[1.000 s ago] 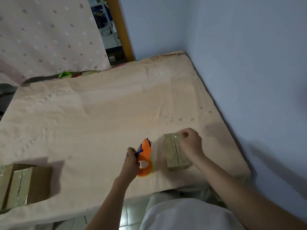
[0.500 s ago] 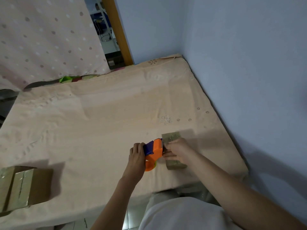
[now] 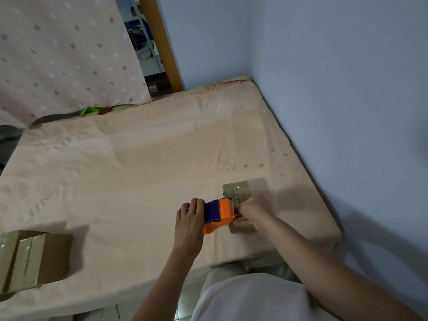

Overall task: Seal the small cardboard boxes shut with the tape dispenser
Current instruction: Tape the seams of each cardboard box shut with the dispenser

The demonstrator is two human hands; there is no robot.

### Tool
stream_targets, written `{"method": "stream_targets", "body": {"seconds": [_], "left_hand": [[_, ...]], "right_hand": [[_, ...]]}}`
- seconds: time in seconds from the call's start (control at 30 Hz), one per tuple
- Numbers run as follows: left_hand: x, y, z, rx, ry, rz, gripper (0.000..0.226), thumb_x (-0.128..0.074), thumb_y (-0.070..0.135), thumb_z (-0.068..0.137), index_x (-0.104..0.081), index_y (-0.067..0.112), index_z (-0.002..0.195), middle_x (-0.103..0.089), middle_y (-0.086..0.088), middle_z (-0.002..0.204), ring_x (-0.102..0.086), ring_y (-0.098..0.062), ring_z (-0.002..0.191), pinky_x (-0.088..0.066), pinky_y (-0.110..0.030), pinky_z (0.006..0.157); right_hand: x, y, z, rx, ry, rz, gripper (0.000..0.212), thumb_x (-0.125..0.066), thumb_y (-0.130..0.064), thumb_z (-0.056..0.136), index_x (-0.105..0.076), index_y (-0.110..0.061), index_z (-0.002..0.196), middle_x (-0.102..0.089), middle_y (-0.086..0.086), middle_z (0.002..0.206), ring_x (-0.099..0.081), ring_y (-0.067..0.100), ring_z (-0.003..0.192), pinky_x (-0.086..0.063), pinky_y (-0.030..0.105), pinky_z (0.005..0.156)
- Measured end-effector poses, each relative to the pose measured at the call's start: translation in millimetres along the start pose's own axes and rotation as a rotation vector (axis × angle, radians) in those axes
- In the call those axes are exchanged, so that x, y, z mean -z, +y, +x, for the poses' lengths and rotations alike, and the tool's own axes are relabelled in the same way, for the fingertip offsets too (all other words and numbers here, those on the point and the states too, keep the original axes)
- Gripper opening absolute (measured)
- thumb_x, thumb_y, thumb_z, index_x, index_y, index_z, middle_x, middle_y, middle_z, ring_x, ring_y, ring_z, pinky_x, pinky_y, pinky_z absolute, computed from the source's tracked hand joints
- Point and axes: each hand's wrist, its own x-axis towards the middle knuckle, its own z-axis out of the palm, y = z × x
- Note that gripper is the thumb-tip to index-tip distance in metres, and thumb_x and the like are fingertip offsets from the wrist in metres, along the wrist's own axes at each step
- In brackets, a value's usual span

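A small tape-covered brown cardboard box [image 3: 238, 195] lies near the right front corner of a bed covered in a peach sheet [image 3: 139, 172]. The orange and blue plastic tape dispenser [image 3: 218, 214] sits against the box's left side. The left hand [image 3: 188, 224] has its grip curled round the dispenser's blue end. The right hand [image 3: 253, 210] rests over the box, fingers curled and pinching at the dispenser's toothed edge. A larger taped cardboard box [image 3: 34, 258] sits well apart at the left.

Left hand [image 3: 188, 224] curled in a grip; right hand [image 3: 253, 210] pinching, arms forward.
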Motion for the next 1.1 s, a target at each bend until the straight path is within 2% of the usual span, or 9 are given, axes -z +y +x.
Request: {"method": "stream_targets", "body": {"seconds": [0.17, 0.27, 0.33, 0.43, 0.57, 0.67, 0.9, 1.0, 1.1], "left_hand": [[-0.7, 11.2, -5.5, 0.002, 0.011, 0.002, 0.066, -0.084, 0.005, 0.065, -0.049, 0.017, 0.12, -0.056, -0.003, 0.119, -0.053, -0.024, 0.103, -0.05, -0.033, 0.085], [-0.9, 5.0, -10.4, 0.06, 0.016, 0.029, 0.058, -0.085, 0.01, 0.067, -0.05, 0.016, 0.113, -0.058, -0.005, 0.11, -0.055, -0.024, 0.097, -0.049, -0.034, 0.083], [-1.1, -16.2, -12.2, 0.111, 0.046, 0.021, 0.054, -0.086, 0.013, 0.066, -0.049, 0.015, 0.105, -0.057, -0.004, 0.1, -0.055, -0.026, 0.09, -0.048, -0.036, 0.08], [-6.2, -40.6, -10.5, 0.109, 0.028, 0.034, 0.062, -0.09, 0.012, 0.062, -0.046, 0.015, 0.106, -0.056, -0.004, 0.098, -0.056, -0.026, 0.089, -0.05, -0.037, 0.079], [-14.3, -28.6, -11.8, 0.065, 0.039, 0.038, 0.072, -0.091, 0.008, 0.055, -0.039, 0.018, 0.104, -0.054, -0.003, 0.094, -0.055, -0.025, 0.085, -0.052, -0.037, 0.076], [-20.7, -27.4, -18.1, 0.062, 0.072, 0.012, 0.069, -0.089, 0.005, 0.055, -0.039, 0.018, 0.101, -0.052, -0.003, 0.091, -0.054, -0.025, 0.082, -0.052, -0.038, 0.075], [-23.4, -31.1, -21.2, 0.007, 0.051, 0.013, 0.078, -0.092, 0.008, 0.052, -0.045, 0.018, 0.112, -0.058, -0.002, 0.102, -0.057, -0.025, 0.089, -0.053, -0.038, 0.077], [-25.0, -30.3, -20.1, -0.005, 0.032, 0.04, 0.081, -0.093, 0.009, 0.05, -0.045, 0.018, 0.114, -0.059, -0.003, 0.104, -0.058, -0.025, 0.09, -0.053, -0.038, 0.078], [-23.9, -31.7, -21.0, -0.014, 0.007, 0.057, 0.082, -0.093, 0.01, 0.049, -0.046, 0.018, 0.115, -0.06, -0.003, 0.104, -0.058, -0.025, 0.089, -0.053, -0.038, 0.077]], "right_hand": [[6.4, 7.7, -3.8, -0.035, 0.004, -0.002, 0.008, -0.065, -0.003, 0.095, -0.064, 0.002, 0.101, -0.073, 0.019, 0.083, -0.074, 0.027, 0.057, -0.059, 0.033, 0.048], [30.3, 14.7, -2.0, 0.038, 0.075, 0.048, 0.005, -0.069, 0.002, 0.089, -0.067, 0.006, 0.089, -0.073, 0.021, 0.076, -0.074, 0.03, 0.062, -0.063, 0.04, 0.059], [53.1, 27.6, 3.4, 0.07, 0.11, 0.104, 0.01, -0.071, 0.002, 0.088, -0.067, 0.011, 0.09, -0.072, 0.024, 0.074, -0.075, 0.032, 0.066, -0.063, 0.043, 0.065], [68.3, 48.8, 2.8, 0.031, -0.028, 0.133, 0.021, -0.073, 0.0, 0.088, -0.065, 0.012, 0.103, -0.073, 0.026, 0.083, -0.075, 0.034, 0.074, -0.063, 0.043, 0.072], [69.6, 51.7, 14.8, 0.098, 0.107, 0.018, 0.019, -0.078, -0.017, 0.087, -0.074, -0.002, 0.096, -0.075, 0.013, 0.083, -0.071, 0.026, 0.068, -0.063, 0.046, 0.075], [71.8, 49.6, 18.8, 0.125, 0.182, -0.065, 0.019, -0.081, -0.025, 0.084, -0.077, -0.01, 0.095, -0.074, 0.005, 0.088, -0.072, 0.024, 0.078, -0.063, 0.042, 0.077], [68.6, 54.6, 23.6, 0.145, 0.203, -0.105, 0.017, -0.083, -0.019, 0.081, -0.079, -0.007, 0.092, -0.077, 0.009, 0.087, -0.073, 0.025, 0.088, -0.059, 0.036, 0.088], [68.9, 56.8, 26.0, 0.176, 0.205, -0.119, 0.017, -0.083, -0.017, 0.081, -0.079, -0.006, 0.093, -0.072, 0.005, 0.076, -0.07, 0.022, 0.08, -0.059, 0.037, 0.088], [68.6, 57.8, 26.1, 0.202, 0.201, -0.175, 0.017, -0.081, -0.02, 0.084, -0.079, -0.007, 0.095, -0.074, 0.006, 0.081, -0.072, 0.023, 0.087, -0.058, 0.031, 0.087]]}}
